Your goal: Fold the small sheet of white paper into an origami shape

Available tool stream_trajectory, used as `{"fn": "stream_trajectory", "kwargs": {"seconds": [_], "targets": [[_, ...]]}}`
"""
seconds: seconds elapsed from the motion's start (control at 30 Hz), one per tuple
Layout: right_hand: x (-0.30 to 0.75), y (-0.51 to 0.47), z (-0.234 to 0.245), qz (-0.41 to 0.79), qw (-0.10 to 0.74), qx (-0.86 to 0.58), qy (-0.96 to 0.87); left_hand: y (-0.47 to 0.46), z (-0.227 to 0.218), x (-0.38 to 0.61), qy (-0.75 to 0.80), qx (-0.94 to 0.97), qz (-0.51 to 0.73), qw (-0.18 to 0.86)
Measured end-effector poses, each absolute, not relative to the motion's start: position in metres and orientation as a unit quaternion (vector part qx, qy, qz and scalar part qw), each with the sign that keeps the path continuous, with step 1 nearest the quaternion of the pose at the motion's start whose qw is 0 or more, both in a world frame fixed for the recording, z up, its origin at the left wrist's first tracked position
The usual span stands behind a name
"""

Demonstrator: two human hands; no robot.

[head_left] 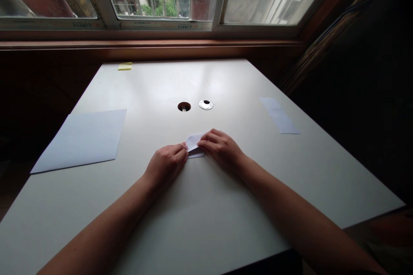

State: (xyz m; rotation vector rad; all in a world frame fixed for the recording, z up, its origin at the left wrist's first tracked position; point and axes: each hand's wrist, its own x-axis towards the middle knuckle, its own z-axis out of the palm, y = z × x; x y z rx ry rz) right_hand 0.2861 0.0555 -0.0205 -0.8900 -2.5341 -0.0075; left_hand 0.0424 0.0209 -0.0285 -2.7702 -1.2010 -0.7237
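A small sheet of white paper [194,140], partly folded, is between my two hands near the middle of the table. My left hand [167,160] pinches its left edge between thumb and fingers. On the other side, my right hand [221,148] grips the right part, its fingers curled over the upper layer. One layer of the paper is raised in a fold, and a lower layer lies close to the tabletop. Both hands cover the ends of the paper, so its full outline is hidden.
The white table [200,210] carries a stack of white paper [85,139] at the left and a white paper strip [280,116] at the right. Beyond my hands are a round cable hole [184,106] and a metal ring cover [205,104]. Yellow sticky notes [125,66] lie at the far left.
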Motion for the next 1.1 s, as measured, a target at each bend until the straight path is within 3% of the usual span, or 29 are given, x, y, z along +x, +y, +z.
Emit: {"fn": "stream_trajectory", "kwargs": {"seconds": [0.37,1.1], "targets": [[0.281,0.055,-0.023,-0.019,0.269,-0.327,-0.906,0.020,-0.029,0.043,-0.400,-0.888,-0.224,0.037],[0.279,0.051,-0.014,-0.083,0.214,-0.291,-0.929,0.019,-0.028,0.046,-0.399,-0.888,-0.223,0.047]]}}
